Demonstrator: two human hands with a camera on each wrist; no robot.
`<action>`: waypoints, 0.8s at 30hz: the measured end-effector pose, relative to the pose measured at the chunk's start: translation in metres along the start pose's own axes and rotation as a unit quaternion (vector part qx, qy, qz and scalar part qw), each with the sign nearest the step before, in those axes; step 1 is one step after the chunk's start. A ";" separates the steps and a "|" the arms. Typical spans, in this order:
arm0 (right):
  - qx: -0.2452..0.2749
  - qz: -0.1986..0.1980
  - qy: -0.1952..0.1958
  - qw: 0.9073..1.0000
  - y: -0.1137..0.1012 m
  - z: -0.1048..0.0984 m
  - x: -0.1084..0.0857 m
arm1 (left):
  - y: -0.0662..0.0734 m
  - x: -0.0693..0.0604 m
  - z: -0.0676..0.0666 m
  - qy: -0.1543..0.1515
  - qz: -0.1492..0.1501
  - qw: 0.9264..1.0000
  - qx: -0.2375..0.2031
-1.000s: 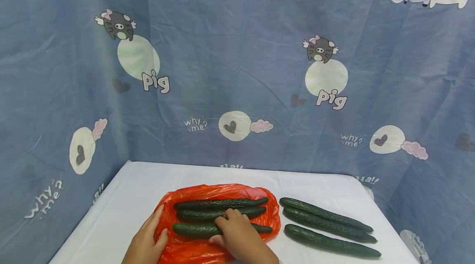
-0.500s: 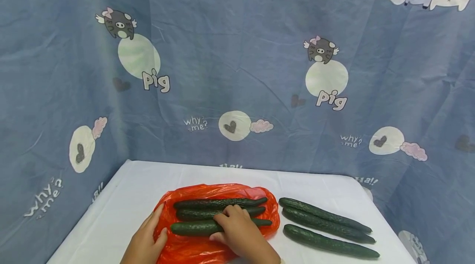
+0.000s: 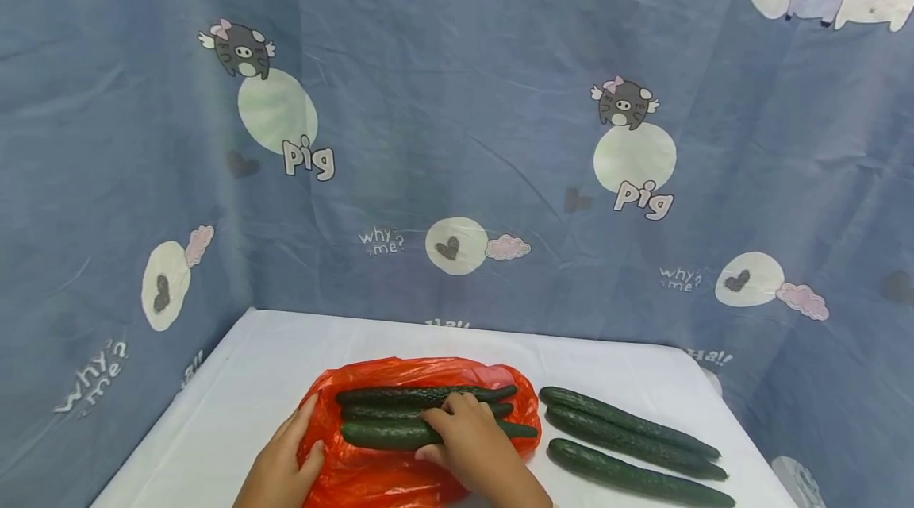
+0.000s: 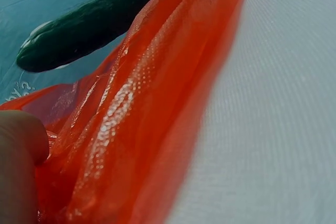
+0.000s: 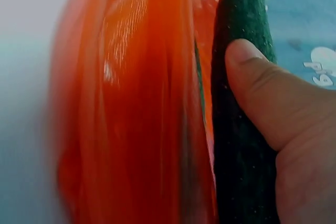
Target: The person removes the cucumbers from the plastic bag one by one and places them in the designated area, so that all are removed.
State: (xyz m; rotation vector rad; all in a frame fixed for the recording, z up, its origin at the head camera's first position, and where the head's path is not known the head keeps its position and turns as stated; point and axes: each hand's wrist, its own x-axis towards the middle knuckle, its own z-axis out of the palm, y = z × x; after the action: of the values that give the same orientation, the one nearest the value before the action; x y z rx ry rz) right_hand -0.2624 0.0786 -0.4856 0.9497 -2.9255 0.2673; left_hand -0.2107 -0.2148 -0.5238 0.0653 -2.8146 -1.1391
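A red plastic bag lies spread on the white table with cucumbers on it. My right hand grips the nearest cucumber by its middle. In the right wrist view, the thumb presses along that cucumber's side. Behind it lie a second cucumber, partly covered, and a third cucumber at the back. My left hand rests at the bag's left edge, its fingers extended and thumb spread apart. In the left wrist view, the held cucumber shows beyond the bag's raised edge.
To the right of the bag, three more cucumbers lie slanted on the white table: a back one, a middle one and a front one. A blue printed cloth hangs behind and at both sides.
The gripped cucumber has moved a little right and back with my right hand, covering more of the one behind it. My left hand stays at the bag's edge. The head view has shifted slightly.
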 end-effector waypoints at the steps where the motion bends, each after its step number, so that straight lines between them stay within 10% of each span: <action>1: 0.006 0.002 -0.008 1.000 0.002 -0.001 -0.001 | 0.000 0.000 0.000 -0.001 0.000 1.000 0.000; 13: 0.014 -0.006 -0.002 1.000 0.035 -0.008 -0.020 | -0.001 0.005 -0.001 0.005 0.007 1.000 0.004; 20: 0.023 -0.008 0.012 1.000 0.050 -0.005 -0.040 | -0.007 -0.003 0.002 0.064 0.076 0.995 0.006; 24: 0.027 -0.009 0.028 0.999 0.062 -0.005 -0.050 | -0.003 0.000 0.001 0.036 0.047 0.998 0.004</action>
State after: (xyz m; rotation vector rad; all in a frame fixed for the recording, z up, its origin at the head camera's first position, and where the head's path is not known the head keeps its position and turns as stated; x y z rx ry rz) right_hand -0.2583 0.1581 -0.4950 0.9579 -2.8708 0.3666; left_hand -0.2107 -0.2156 -0.5266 -0.0250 -2.7287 -1.0837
